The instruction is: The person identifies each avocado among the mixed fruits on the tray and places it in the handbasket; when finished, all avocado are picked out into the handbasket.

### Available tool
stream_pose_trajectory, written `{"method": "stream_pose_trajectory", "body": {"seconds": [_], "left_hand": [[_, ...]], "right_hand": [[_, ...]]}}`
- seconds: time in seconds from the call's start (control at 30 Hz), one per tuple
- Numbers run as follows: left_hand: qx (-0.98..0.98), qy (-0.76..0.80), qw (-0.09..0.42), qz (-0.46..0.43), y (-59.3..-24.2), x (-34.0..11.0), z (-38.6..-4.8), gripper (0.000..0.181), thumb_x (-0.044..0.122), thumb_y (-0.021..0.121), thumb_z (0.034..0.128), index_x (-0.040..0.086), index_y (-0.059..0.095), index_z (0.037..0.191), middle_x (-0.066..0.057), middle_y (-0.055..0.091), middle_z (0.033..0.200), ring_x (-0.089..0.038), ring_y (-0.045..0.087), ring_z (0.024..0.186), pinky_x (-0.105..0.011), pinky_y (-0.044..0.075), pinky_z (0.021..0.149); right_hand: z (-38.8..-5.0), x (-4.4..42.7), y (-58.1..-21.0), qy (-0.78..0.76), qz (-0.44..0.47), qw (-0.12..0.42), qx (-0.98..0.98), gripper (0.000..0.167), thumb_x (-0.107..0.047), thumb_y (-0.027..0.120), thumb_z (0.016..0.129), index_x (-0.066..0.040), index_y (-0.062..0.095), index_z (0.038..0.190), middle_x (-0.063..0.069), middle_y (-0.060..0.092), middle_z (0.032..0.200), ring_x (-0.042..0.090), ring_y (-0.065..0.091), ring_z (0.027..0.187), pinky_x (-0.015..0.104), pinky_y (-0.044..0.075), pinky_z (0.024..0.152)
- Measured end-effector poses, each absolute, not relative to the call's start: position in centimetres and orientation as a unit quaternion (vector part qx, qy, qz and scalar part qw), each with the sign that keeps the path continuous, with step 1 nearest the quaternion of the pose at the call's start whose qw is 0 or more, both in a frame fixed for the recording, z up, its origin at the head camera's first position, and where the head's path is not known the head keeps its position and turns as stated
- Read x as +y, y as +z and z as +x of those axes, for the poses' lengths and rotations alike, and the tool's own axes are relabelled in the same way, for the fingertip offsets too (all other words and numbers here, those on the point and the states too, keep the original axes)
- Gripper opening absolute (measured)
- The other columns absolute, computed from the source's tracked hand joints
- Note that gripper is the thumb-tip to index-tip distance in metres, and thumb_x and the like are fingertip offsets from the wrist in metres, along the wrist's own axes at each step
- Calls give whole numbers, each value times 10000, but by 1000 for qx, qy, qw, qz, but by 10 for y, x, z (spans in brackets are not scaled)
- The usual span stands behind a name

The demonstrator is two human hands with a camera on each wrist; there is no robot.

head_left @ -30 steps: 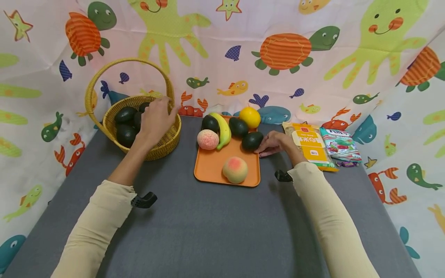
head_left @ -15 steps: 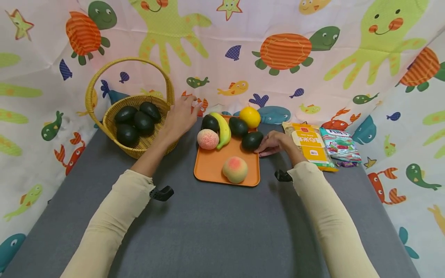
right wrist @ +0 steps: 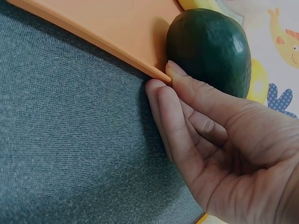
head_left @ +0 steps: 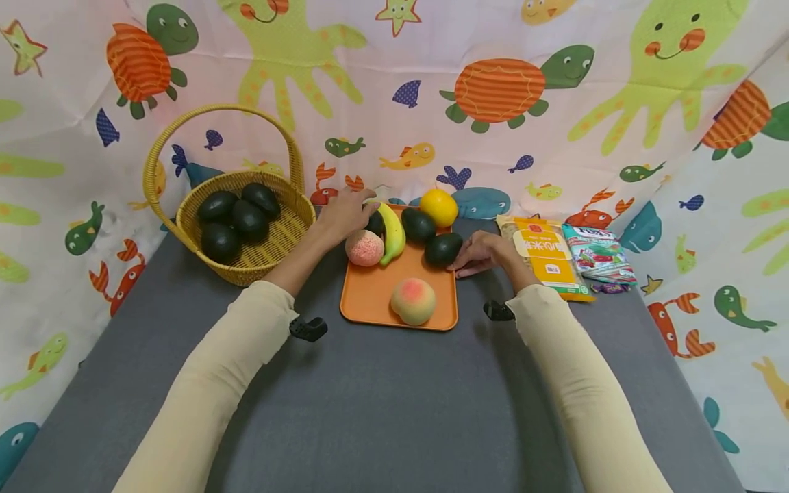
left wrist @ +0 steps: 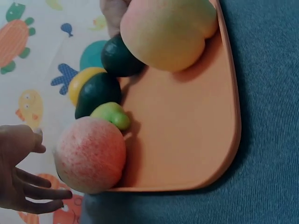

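My left hand [head_left: 344, 218] reaches over the back-left corner of an orange tray [head_left: 366, 294], beside a dark avocado [head_left: 374, 222] and a banana [head_left: 393, 236]. In the left wrist view its fingers are spread and hold nothing, close to a speckled pink peach [left wrist: 91, 154]. My right hand [head_left: 479, 253] pinches the tray's right rim between thumb and fingers, as the right wrist view shows. Against that thumb sits another avocado [right wrist: 208, 51]. Further back on the tray are one more avocado [head_left: 418, 224] and an orange [head_left: 439, 207]. A larger peach [head_left: 414, 301] lies near the front.
A yellow wicker basket [head_left: 246, 275] with a tall handle stands at the left, several avocados [head_left: 249, 220] inside. Right of the tray lie a yellow food packet [head_left: 547, 257], a teal-and-white packet [head_left: 598, 253] and a small purple wrapped sweet [head_left: 610, 288]. A patterned cloth hangs behind the grey table [head_left: 394, 397].
My left hand has moved right, from over the basket to the tray's back-left corner. The right hand stays at the tray's rim. The head view has shifted slightly.
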State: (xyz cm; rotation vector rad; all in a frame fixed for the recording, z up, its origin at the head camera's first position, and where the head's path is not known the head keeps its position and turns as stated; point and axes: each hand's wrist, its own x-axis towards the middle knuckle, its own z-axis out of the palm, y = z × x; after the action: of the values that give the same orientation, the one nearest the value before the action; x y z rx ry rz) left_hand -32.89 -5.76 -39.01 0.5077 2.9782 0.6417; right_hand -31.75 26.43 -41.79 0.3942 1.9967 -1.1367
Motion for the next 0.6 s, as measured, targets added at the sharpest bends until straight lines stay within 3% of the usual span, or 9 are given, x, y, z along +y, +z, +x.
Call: {"method": "stream_pose_trajectory", "body": {"seconds": [0.3,0.43,0.6], "left_hand": [[962,200,54,179,-400,-57,-336,476,374,350,1144,171,553,1524,-138,590,1513,-362,473,1451,-602,420,1171],[958,211,57,188,-401,-54,-334,474,362,366,1142,145,559,1516,-142,591,1516,-369,446,1485,-581,405,1189],[958,211,47,189,-407,-51,-334,454,360,437,1125,144,581,1497,-154,579,1515,-392,507,1434,-576,449,1156]], "right_hand": [[-317,264,-416,-443,153,389,793,256,-55,849,857,7,760,1089,80,781,841,163,777,757,302,630,857],[-318,263,-416,-446,156,386,792,235,-53,849,856,4,761,1066,86,779,831,162,779,741,295,634,831],[-318,264,-417,-447,154,388,791,199,-58,846,861,-4,773,1038,78,777,835,157,775,744,301,633,845]]}}
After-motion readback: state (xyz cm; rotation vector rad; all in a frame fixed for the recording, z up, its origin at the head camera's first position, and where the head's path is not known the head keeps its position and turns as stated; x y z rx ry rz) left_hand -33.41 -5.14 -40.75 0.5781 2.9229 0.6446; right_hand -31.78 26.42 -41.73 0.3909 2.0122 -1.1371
